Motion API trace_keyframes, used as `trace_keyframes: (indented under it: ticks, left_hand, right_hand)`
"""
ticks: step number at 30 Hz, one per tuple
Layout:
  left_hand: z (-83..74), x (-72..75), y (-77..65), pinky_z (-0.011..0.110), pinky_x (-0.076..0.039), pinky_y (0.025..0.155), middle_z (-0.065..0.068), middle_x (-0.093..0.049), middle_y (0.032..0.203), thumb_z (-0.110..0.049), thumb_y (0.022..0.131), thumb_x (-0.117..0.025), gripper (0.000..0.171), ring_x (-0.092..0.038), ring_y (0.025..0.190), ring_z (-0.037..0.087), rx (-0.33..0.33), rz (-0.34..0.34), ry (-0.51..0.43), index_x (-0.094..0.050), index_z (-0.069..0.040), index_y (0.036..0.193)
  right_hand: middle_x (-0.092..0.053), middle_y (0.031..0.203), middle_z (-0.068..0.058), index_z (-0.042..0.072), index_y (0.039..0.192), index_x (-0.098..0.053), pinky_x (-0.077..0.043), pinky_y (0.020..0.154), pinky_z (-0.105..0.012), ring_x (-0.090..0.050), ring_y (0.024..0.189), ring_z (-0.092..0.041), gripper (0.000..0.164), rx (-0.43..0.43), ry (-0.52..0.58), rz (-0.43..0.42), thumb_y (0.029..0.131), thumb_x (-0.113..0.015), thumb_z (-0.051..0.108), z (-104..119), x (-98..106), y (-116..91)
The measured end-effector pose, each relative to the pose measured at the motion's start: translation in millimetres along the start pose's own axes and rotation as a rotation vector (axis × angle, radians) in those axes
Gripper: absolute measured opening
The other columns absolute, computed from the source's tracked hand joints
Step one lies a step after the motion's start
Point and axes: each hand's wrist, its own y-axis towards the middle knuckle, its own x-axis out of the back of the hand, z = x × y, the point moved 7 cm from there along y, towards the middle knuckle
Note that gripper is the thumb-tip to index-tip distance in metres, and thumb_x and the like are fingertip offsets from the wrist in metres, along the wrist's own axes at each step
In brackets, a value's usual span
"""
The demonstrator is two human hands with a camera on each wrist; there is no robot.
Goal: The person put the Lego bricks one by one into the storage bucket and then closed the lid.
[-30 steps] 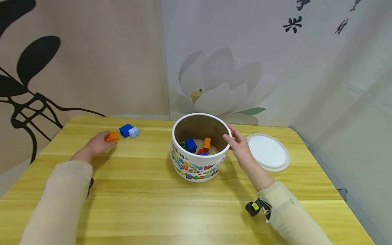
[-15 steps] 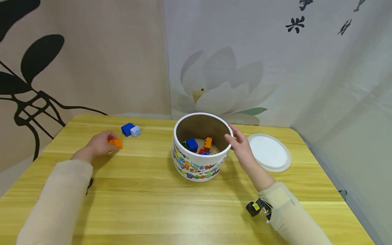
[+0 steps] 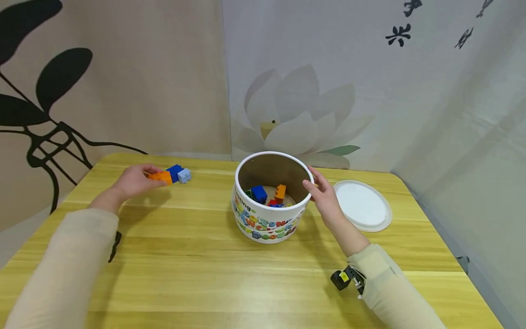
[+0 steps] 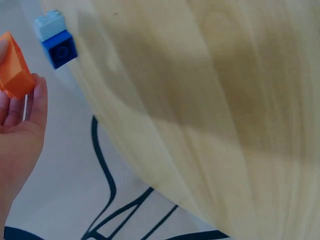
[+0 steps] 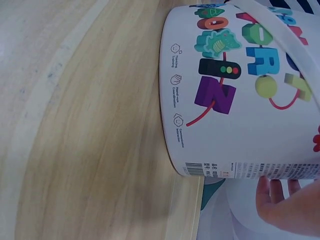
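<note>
Toward the table's far left, my left hand (image 3: 135,183) pinches an orange toy brick (image 3: 162,177) between thumb and fingers. Just past it, a blue brick (image 3: 174,172) and a pale blue brick (image 3: 185,176) sit against each other; the orange one overlaps the blue in the head view. In the left wrist view, a gap shows between the orange brick (image 4: 16,75) and the blue brick (image 4: 60,50). My right hand (image 3: 324,198) grips the rim of a white printed bucket (image 3: 263,224), thumb at the rim, fingers along the outer wall. Several colourful bricks lie inside the bucket.
A round white lid (image 3: 363,205) lies flat to the right of the bucket, beside my right forearm. Everything stands on a wooden table (image 3: 205,274), with a printed cloth backdrop (image 3: 164,91) behind its far edge.
My left hand has carried the orange brick slightly right and back toward the blue bricks, turning it along the way. The right hand has kept its grip on the bucket.
</note>
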Motion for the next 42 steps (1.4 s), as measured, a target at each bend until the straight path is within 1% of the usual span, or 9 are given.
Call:
trace_keyframes:
  ticks: [3, 7, 10, 15, 23, 29, 33, 36, 42]
  left_hand:
    - [-7.0, 4.3, 0.0, 0.019, -0.044, 0.071, 0.026, -0.05, 0.121, -0.033, 0.087, -0.065, 0.056, -0.051, 0.1, 0.033, 0.005, -0.015, -0.036, -0.049, 0.006, 0.125]
    - [-17.4, 10.2, -1.9, 0.015, -0.043, 0.069, 0.026, -0.05, 0.124, -0.036, 0.087, -0.064, 0.058, -0.05, 0.102, 0.032, -0.006, -0.034, -0.055, -0.049, 0.005, 0.125]
    - [-25.5, 14.3, -3.3, 0.018, -0.044, 0.071, 0.025, -0.049, 0.126, -0.04, 0.087, -0.064, 0.06, -0.049, 0.103, 0.032, -0.013, -0.044, -0.045, -0.05, 0.003, 0.126]
    - [-39.9, 19.3, -3.4, 0.027, -0.043, 0.076, 0.022, -0.051, 0.125, -0.047, 0.085, -0.063, 0.064, -0.048, 0.103, 0.03, -0.026, -0.047, -0.062, -0.052, -0.001, 0.127]
    - [-72.7, 22.3, -4.7, 0.027, -0.042, 0.079, 0.018, -0.054, 0.122, -0.046, 0.086, -0.062, 0.06, -0.05, 0.101, 0.027, -0.073, -0.025, -0.095, -0.052, -0.005, 0.128]
    - [-96.2, 18.8, -2.6, 0.025, -0.044, 0.075, 0.016, -0.056, 0.118, -0.043, 0.086, -0.063, 0.056, -0.053, 0.097, 0.026, -0.1, -0.01, -0.113, -0.054, -0.008, 0.128]
    - [-112.7, 14.6, -1.6, 0.024, -0.045, 0.074, 0.017, -0.057, 0.118, -0.039, 0.086, -0.065, 0.052, -0.053, 0.095, 0.024, -0.126, -0.006, -0.108, -0.056, -0.008, 0.127]
    - [-124.9, 11.3, -2.1, 0.024, -0.046, 0.074, 0.017, -0.058, 0.118, -0.037, 0.086, -0.066, 0.05, -0.052, 0.096, 0.024, -0.148, 0.002, -0.103, -0.056, -0.007, 0.126]
    - [-148.6, 2.3, -2.9, 0.029, -0.045, 0.08, 0.015, -0.059, 0.118, -0.034, 0.086, -0.066, 0.048, -0.053, 0.098, 0.024, -0.196, 0.031, -0.101, -0.058, -0.007, 0.124]
  right_hand:
    - [-0.044, 0.138, -0.019, 0.012, 0.145, -0.034, -0.047, 0.078, -0.016, -0.055, 0.096, -0.006, 0.051, 0.0, 0.001, -0.002, 0.097, -0.049, 0.016, 0.0, 0.2, -0.2]
    - [-0.044, 0.139, -0.018, 0.013, 0.145, -0.035, -0.047, 0.078, -0.017, -0.055, 0.101, -0.013, 0.051, 0.0, 0.006, -0.002, 0.097, -0.049, 0.016, -0.1, -0.4, -0.4]
    - [-0.044, 0.139, -0.018, 0.013, 0.145, -0.034, -0.048, 0.08, -0.02, -0.054, 0.106, -0.02, 0.051, -0.004, 0.008, -0.002, 0.096, -0.05, 0.015, -0.5, -0.5, -0.6]
    - [-0.044, 0.139, -0.017, 0.015, 0.145, -0.035, -0.048, 0.087, -0.028, -0.053, 0.109, -0.025, 0.052, -0.01, 0.007, -0.003, 0.096, -0.05, 0.016, -1.1, 0.8, -0.5]
    - [-0.044, 0.138, -0.018, 0.015, 0.145, -0.034, -0.047, 0.08, -0.02, -0.054, 0.092, -0.001, 0.051, -0.01, 0.002, 0.001, 0.097, -0.05, 0.016, -1.3, 1.8, 0.2]
    - [-0.044, 0.139, -0.018, 0.014, 0.146, -0.034, -0.047, 0.08, -0.019, -0.055, 0.09, 0.001, 0.051, -0.007, 0.004, 0.003, 0.097, -0.05, 0.016, -2.3, 1.6, 0.8]
    - [-0.044, 0.139, -0.018, 0.014, 0.145, -0.035, -0.048, 0.083, -0.025, -0.055, 0.089, 0.002, 0.051, -0.005, 0.009, -0.002, 0.096, -0.05, 0.016, -2.9, 1.9, 0.8]
    - [-0.044, 0.139, -0.017, 0.015, 0.145, -0.035, -0.047, 0.086, -0.028, -0.055, 0.092, -0.001, 0.051, -0.007, 0.004, 0.0, 0.096, -0.05, 0.016, -3.4, 1.6, 0.9]
    - [-0.044, 0.14, -0.016, 0.016, 0.145, -0.035, -0.047, 0.087, -0.029, -0.052, 0.111, -0.026, 0.051, -0.012, -0.001, -0.002, 0.096, -0.05, 0.017, -3.8, 1.3, 0.9]
